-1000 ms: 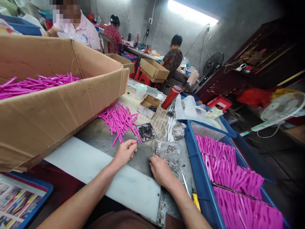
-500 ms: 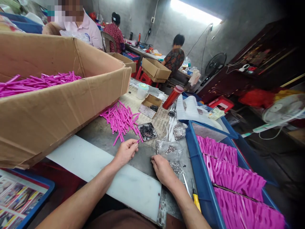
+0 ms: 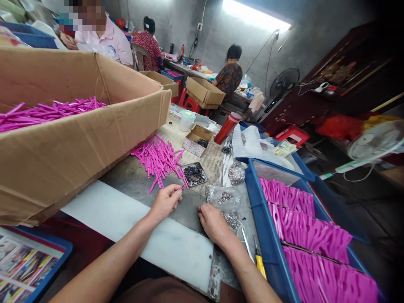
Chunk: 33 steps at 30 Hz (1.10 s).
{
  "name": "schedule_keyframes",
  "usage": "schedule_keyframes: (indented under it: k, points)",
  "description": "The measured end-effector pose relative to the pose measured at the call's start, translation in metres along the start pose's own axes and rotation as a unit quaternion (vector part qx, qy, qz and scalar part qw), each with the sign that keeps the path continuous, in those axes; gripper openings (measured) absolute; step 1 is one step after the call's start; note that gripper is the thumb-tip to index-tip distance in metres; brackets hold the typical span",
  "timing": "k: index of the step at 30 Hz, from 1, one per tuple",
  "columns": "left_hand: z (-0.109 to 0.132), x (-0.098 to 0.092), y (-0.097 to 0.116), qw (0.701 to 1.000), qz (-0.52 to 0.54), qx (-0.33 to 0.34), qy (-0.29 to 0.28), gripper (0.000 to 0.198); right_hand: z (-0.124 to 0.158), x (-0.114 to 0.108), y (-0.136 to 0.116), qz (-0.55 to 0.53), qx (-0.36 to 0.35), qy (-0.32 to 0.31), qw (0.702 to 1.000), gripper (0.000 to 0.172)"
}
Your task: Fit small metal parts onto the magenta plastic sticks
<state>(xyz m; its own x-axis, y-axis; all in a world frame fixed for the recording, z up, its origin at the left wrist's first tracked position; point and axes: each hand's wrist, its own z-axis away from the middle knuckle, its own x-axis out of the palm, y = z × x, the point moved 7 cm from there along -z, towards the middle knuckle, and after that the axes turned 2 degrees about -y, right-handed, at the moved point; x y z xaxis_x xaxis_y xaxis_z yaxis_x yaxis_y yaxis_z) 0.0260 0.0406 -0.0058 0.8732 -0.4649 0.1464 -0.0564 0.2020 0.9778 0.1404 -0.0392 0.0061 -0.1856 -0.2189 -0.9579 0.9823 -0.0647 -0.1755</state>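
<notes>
My left hand [image 3: 166,200] pinches a thin magenta plastic stick [image 3: 182,187], of which only the tip shows past the fingers, just in front of a loose pile of the same sticks [image 3: 158,159]. My right hand [image 3: 213,224] rests knuckles up on the grey table, fingers curled at a heap of small metal parts [image 3: 231,219]. What the curled fingers hold is hidden. A small tray of dark metal bits [image 3: 195,174] lies between the pile and my hands.
A big cardboard box [image 3: 78,139] full of magenta sticks stands at left. A blue crate [image 3: 268,235] with rows of magenta pieces is at right, with a yellow-handled tool [image 3: 260,264] beside it. A white board [image 3: 139,231] lies in front. Other people sit at tables behind.
Nothing has visibly changed with my hands; only the camera view shifts slightly.
</notes>
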Motion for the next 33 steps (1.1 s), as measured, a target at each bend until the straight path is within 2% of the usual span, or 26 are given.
schedule_keyframes:
  k: [5,15,18,20,23,26,33]
  points:
    - [0.001,-0.001,-0.002,1.0,-0.005,0.013,0.009,0.019,-0.002,0.001,0.002,0.008,0.042,-0.012,0.999,0.016]
    - [0.001,-0.001,-0.002,0.999,-0.027,0.026,0.036,0.029,0.001,-0.004,0.004,-0.032,0.06,0.032,0.997,0.017]
    - [0.002,0.0,0.0,0.998,-0.027,0.03,0.041,0.037,0.003,-0.01,0.005,-0.084,0.055,0.069,0.993,0.015]
    - [0.004,0.001,0.001,0.998,-0.031,0.034,0.043,0.038,0.006,-0.016,0.006,-0.173,0.047,0.119,0.977,0.014]
    - [0.007,0.003,0.003,0.997,-0.044,0.041,0.04,0.035,0.009,-0.02,0.011,-0.359,0.046,0.183,0.914,0.01]
    - [0.011,0.006,0.009,0.997,-0.056,0.051,0.035,0.031,0.008,-0.012,0.015,-0.531,0.047,0.204,0.821,0.009]
    - [0.024,0.022,0.023,0.995,-0.069,0.064,-0.005,0.03,0.007,-0.003,0.008,-0.765,0.04,0.216,0.606,0.012]
